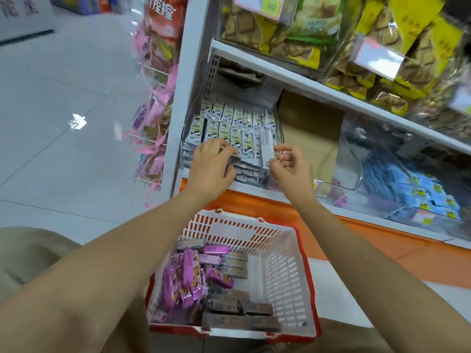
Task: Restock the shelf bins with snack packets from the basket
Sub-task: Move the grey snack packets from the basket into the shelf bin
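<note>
Filling the clear bin (279,135) on the low shelf seems well advanced; two rows of pale packets (229,126) stand upright in it, but the basket (283,266) below holds many pink packets (184,276) and brown packets (237,318) not yet placed. My left hand (211,164) curls round a dark packet (233,161) at the bin's front; my right hand (290,166) pinches a slim white packet (267,146), upright and glossy.

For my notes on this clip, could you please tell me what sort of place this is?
Probably a small shop's snack aisle: white shelves carry clear bins of packets, a price tag hangs above, and a basket of more packets sits below.
</note>
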`<action>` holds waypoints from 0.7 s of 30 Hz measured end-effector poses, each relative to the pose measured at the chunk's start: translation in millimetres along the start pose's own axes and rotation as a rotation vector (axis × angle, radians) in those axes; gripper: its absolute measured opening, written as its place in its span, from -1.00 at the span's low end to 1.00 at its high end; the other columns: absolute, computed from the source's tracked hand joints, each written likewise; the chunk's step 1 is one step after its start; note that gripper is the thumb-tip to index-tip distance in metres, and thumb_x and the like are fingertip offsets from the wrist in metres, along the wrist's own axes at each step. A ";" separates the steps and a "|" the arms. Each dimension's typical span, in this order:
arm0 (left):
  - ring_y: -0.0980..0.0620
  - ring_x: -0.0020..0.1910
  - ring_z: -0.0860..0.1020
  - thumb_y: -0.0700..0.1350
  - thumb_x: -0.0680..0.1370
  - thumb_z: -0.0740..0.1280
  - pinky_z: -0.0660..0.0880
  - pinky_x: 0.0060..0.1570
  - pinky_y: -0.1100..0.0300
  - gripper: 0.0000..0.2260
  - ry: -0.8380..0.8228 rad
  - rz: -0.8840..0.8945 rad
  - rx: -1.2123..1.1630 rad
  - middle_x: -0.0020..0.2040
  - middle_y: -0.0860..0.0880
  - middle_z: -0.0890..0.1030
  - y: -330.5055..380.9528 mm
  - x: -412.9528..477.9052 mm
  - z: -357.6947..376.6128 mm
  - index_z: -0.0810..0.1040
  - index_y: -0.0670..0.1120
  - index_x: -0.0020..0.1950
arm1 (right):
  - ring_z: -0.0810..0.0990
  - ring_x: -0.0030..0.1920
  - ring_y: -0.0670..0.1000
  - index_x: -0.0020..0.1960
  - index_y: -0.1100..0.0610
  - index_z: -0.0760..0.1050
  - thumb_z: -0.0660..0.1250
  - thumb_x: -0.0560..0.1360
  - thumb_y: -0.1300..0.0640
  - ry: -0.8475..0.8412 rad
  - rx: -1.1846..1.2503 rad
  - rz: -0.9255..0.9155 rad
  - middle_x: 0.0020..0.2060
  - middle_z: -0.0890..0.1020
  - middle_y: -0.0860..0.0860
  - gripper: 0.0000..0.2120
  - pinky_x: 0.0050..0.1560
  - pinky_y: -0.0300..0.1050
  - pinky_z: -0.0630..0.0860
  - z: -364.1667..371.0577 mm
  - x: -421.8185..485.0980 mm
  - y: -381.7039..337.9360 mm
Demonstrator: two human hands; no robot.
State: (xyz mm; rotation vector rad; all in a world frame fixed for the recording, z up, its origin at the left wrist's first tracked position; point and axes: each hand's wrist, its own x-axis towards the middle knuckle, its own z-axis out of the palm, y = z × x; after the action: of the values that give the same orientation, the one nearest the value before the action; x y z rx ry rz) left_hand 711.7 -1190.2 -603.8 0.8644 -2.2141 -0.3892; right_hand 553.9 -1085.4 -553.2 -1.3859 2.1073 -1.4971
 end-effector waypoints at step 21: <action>-0.14 0.49 0.26 0.21 0.56 0.25 0.01 0.51 -0.15 -0.47 0.038 0.105 0.319 0.47 -0.11 0.38 -56.6 23.8 27.3 0.32 0.04 0.48 | 0.61 0.02 0.15 0.20 0.18 0.59 0.34 0.52 0.11 0.054 -0.657 -0.008 0.07 0.65 0.16 -0.71 0.13 0.02 0.55 60.5 164.1 11.5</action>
State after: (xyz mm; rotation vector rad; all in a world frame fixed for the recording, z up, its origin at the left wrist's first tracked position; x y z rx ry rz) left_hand 706.2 -1247.3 -638.9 0.9049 -2.3100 0.0329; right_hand 497.2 -1250.4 -536.7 -1.5424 2.7734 -0.8663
